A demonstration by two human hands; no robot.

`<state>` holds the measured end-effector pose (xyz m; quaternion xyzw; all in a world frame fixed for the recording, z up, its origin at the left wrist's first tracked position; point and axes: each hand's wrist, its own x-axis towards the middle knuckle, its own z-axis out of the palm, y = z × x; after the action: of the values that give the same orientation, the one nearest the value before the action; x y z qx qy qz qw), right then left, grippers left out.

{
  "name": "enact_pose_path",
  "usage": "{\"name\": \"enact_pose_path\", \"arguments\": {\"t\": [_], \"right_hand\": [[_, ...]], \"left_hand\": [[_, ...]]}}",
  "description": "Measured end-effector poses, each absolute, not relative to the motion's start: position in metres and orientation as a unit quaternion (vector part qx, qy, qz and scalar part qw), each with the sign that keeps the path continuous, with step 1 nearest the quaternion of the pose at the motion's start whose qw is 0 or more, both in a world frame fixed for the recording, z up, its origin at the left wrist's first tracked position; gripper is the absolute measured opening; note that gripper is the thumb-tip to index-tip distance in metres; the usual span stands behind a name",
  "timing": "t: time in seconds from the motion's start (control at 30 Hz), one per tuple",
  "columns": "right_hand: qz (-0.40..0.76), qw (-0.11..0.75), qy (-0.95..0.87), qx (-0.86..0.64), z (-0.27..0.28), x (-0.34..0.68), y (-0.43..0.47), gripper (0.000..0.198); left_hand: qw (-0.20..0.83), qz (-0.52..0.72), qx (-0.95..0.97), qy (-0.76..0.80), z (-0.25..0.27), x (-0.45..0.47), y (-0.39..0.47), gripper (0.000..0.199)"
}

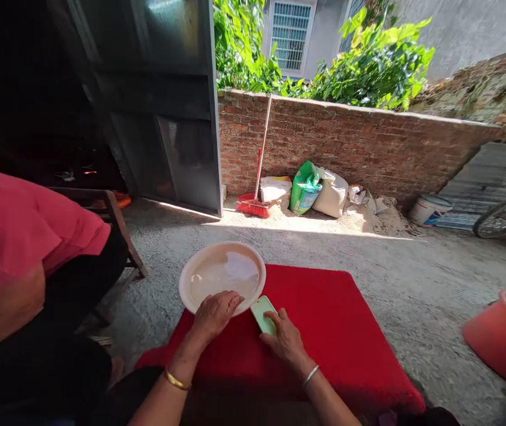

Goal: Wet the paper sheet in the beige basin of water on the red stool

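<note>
A round, pale basin (195, 254) with clear water in it stands at the far left corner of a red-covered table (324, 319). My left hand (215, 315) is at the basin's near rim, palm down with its fingers stretched out and nothing seen in them. Whether it touches the rim I cannot tell. To the right of the basin, my right hand (283, 337) grips a pale green phone case (262, 307) between thumb and fingers. The case tilts over the red cloth, close to the rim; whether a phone is inside I cannot tell.
A person in a pink top (35, 225) sits close on the left by a wooden chair (122, 231). A red bucket (501, 337) stands at the right. Beyond are a dark metal door (168, 148), a broom (253, 207), sacks (330, 192) and a brick wall (368, 148).
</note>
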<state>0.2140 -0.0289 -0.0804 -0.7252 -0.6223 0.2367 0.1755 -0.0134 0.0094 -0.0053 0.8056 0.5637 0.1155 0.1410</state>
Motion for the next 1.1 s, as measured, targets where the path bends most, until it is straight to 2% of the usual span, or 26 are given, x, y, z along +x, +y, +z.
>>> {"name": "enact_pose_path", "arguments": {"t": [0.13, 0.23, 0.33, 0.47, 0.6, 0.7, 0.8, 0.97, 1.1], "right_hand": [[0.217, 0.192, -0.578, -0.763, -0.067, 0.267, -0.024, 0.046], [0.156, 0.186, -0.467, -0.85, -0.049, 0.347, -0.021, 0.057], [0.115, 0.173, -0.38, -0.901, -0.04, 0.389, -0.017, 0.06], [0.125, 0.17, -0.431, -0.878, -0.055, 0.341, -0.004, 0.062], [0.184, 0.175, -0.583, -0.772, -0.079, 0.241, 0.002, 0.051], [0.213, 0.178, -0.637, -0.719, -0.085, 0.217, -0.001, 0.047], [0.205, 0.18, -0.616, -0.739, -0.079, 0.267, -0.008, 0.046], [0.103, 0.165, -0.456, -0.868, -0.058, 0.399, -0.047, 0.057], [0.043, 0.145, -0.383, -0.911, -0.062, 0.431, -0.088, 0.053]], "left_hand": [[0.145, 0.11, 0.799, 0.573, -0.004, -0.012, 0.007, 0.04], [0.143, 0.12, 0.8, 0.571, -0.006, -0.011, 0.007, 0.041], [0.142, 0.131, 0.799, 0.569, -0.008, -0.01, 0.009, 0.042], [0.139, 0.138, 0.799, 0.568, -0.008, -0.01, 0.009, 0.045], [0.14, 0.136, 0.795, 0.574, -0.006, -0.011, 0.007, 0.043], [0.14, 0.135, 0.796, 0.574, -0.004, -0.012, 0.005, 0.043], [0.143, 0.128, 0.797, 0.573, -0.004, -0.012, 0.005, 0.044], [0.136, 0.125, 0.807, 0.562, -0.009, -0.015, 0.01, 0.045], [0.102, 0.15, 0.807, 0.562, -0.026, -0.024, 0.016, 0.04]]}}
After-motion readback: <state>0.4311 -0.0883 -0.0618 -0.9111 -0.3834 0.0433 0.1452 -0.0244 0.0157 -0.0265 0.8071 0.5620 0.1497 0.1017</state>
